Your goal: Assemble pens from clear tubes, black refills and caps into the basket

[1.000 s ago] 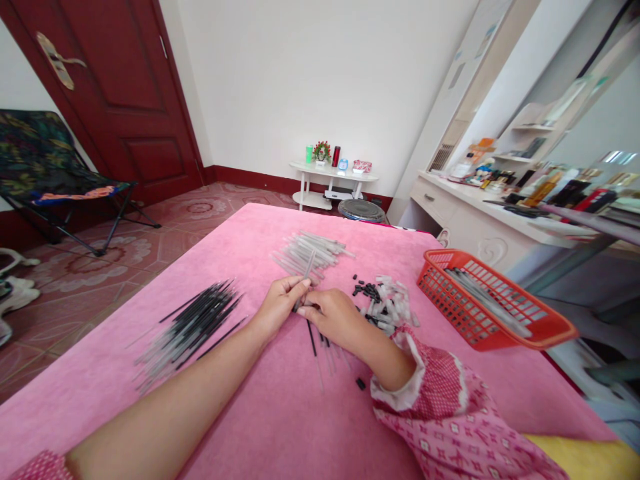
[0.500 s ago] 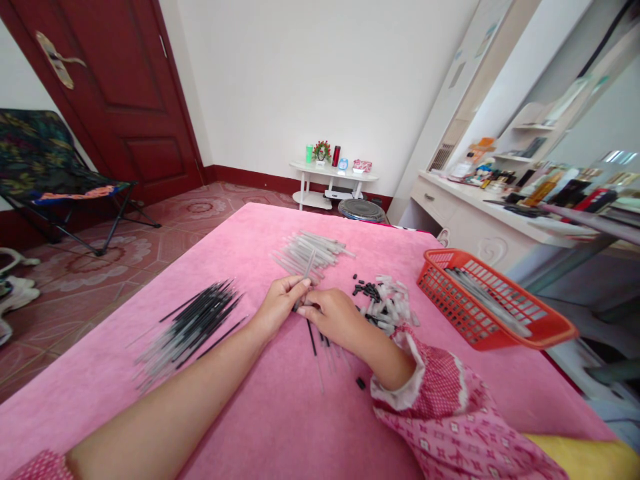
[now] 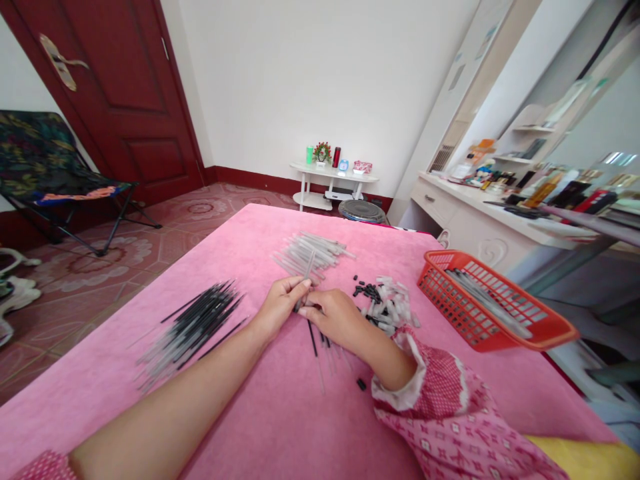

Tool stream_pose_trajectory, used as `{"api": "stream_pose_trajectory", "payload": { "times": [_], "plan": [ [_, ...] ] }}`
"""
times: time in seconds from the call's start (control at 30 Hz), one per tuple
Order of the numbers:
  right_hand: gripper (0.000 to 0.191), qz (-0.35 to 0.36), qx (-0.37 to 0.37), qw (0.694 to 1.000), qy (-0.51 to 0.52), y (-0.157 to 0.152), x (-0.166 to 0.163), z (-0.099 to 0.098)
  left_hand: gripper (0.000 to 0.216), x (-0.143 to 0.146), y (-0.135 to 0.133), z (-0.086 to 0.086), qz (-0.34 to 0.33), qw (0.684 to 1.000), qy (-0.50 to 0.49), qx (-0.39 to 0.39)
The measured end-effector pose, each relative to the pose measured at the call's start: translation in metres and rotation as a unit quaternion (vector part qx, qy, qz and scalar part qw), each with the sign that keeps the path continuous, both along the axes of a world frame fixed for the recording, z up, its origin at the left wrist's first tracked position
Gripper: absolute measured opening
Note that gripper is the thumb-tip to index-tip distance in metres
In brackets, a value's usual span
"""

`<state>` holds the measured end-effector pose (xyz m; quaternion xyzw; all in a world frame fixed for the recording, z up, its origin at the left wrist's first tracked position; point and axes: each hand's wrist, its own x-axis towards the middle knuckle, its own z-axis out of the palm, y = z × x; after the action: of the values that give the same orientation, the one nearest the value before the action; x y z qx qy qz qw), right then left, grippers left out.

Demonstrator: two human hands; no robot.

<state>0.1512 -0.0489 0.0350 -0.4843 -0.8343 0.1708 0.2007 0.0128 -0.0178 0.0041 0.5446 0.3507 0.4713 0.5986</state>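
My left hand (image 3: 281, 301) is closed around a translucent grey pen barrel (image 3: 311, 261), whose upper end sticks out past the thumb. My right hand (image 3: 334, 316) meets it at the barrel's lower end, fingers pinched; what they hold is hidden, though something dark shows between the hands. Beneath my right hand lie a few thin pen refills (image 3: 313, 339). More refills with black ink (image 3: 205, 327) form a pile to the left. Beyond the hands is a heap of clear pen barrels (image 3: 320, 247). Right of them lie translucent caps (image 3: 395, 300) and small black plugs (image 3: 369, 291).
A pink cloth (image 3: 280, 427) covers the table. At its right edge stands a red plastic basket (image 3: 500, 333) with grey pens or barrels inside. A single black plug (image 3: 361, 385) lies near my right sleeve. A dressing table (image 3: 465, 213) is to the right, a folding chair (image 3: 50, 160) to the left.
Hardly anything differs. Both hands stay together at the pen barrel, and the view has shifted very slightly.
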Motion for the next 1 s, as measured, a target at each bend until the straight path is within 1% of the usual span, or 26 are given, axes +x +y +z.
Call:
{"api": "stream_pose_trajectory", "payload": {
  "times": [0.1,0.2,0.33,0.43,0.5,0.6,0.7,0.87,1.0],
  "plan": [
    [0.014,0.007,0.006,1.000,0.010,0.001,0.001,0.002,0.032,0.000,0.000,0.001,0.002,1.000,-0.009,0.003],
    [0.016,0.002,0.022,1.000,0.019,0.004,0.008,0.007,0.034,-0.001,0.000,0.003,0.002,1.000,-0.016,0.011],
    [0.023,-0.050,0.062,0.997,0.024,0.013,0.028,0.022,0.032,-0.002,0.001,0.005,0.010,1.000,-0.009,0.019],
    [0.024,-0.085,0.062,0.994,0.023,0.021,0.048,0.030,0.032,-0.001,0.001,0.004,0.014,1.000,-0.003,0.012],
    [0.021,-0.108,0.045,0.993,0.003,0.025,0.059,0.031,0.032,-0.001,0.001,0.004,0.015,1.000,0.000,0.007],
    [0.011,-0.149,0.009,0.987,-0.052,0.029,0.074,0.030,0.032,-0.001,0.001,0.005,0.017,1.000,0.000,0.002],
    [0.007,-0.170,-0.033,0.980,-0.101,0.030,0.085,0.030,0.032,-0.001,0.000,0.005,0.015,1.000,-0.003,0.004],
    [0.006,-0.155,-0.091,0.974,-0.139,0.030,0.100,0.034,0.032,-0.001,0.000,0.006,0.016,1.000,-0.004,0.003],
    [0.012,-0.119,-0.140,0.968,-0.171,0.026,0.100,0.036,0.031,0.000,0.000,0.006,0.017,1.000,0.000,0.003]
  ]
}}
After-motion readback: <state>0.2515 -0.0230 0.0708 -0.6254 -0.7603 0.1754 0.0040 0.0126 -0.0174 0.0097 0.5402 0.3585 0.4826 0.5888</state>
